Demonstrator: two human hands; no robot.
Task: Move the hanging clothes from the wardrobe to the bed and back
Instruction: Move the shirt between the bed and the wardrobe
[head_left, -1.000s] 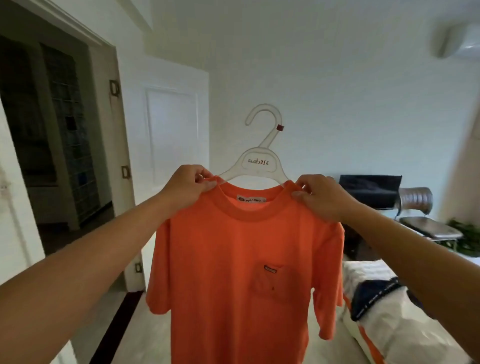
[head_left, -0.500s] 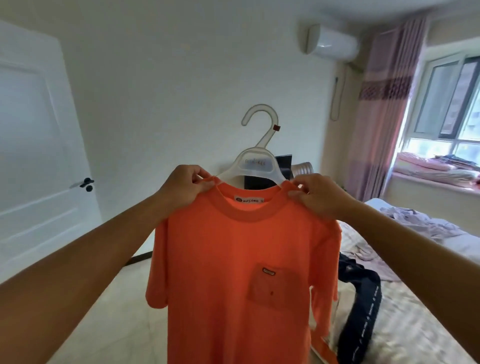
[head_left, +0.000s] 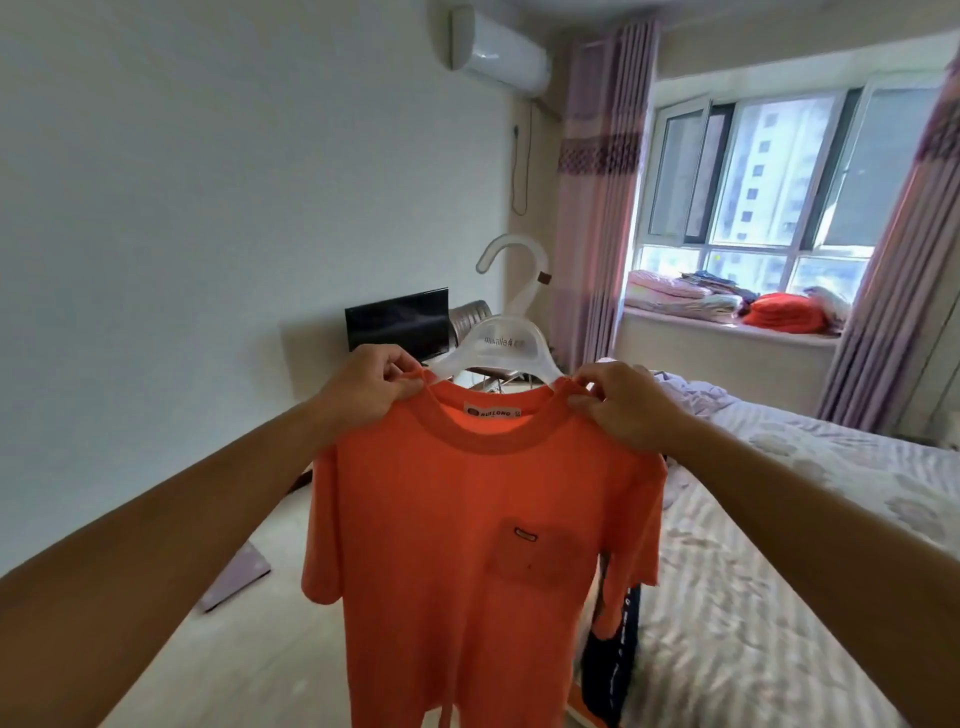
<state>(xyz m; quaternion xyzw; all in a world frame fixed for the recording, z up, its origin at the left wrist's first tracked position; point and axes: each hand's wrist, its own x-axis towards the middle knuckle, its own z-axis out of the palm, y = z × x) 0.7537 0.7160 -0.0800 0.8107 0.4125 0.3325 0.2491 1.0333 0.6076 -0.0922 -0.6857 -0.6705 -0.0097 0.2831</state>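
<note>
An orange T-shirt (head_left: 457, 545) with a chest pocket hangs in front of me on a translucent white hanger (head_left: 506, 343). My left hand (head_left: 369, 387) pinches the shirt's left shoulder by the collar. My right hand (head_left: 621, 402) pinches the right shoulder in the same way. Both arms are stretched out, so the shirt hangs free above the floor. The bed (head_left: 810, 545), covered in a pale striped sheet, lies to the right, close behind the shirt. The wardrobe is out of view.
A dark garment (head_left: 618, 654) hangs over the bed's near edge behind the shirt. A dark screen (head_left: 397, 318) and a chair stand against the far wall. Folded bedding (head_left: 727, 301) fills the window ledge. A flat purple object (head_left: 236, 577) lies on the floor at left.
My view has swung right, from the doorway and white door to the bed and window. The shirt stays held out in front of me in the same two-handed grip.
</note>
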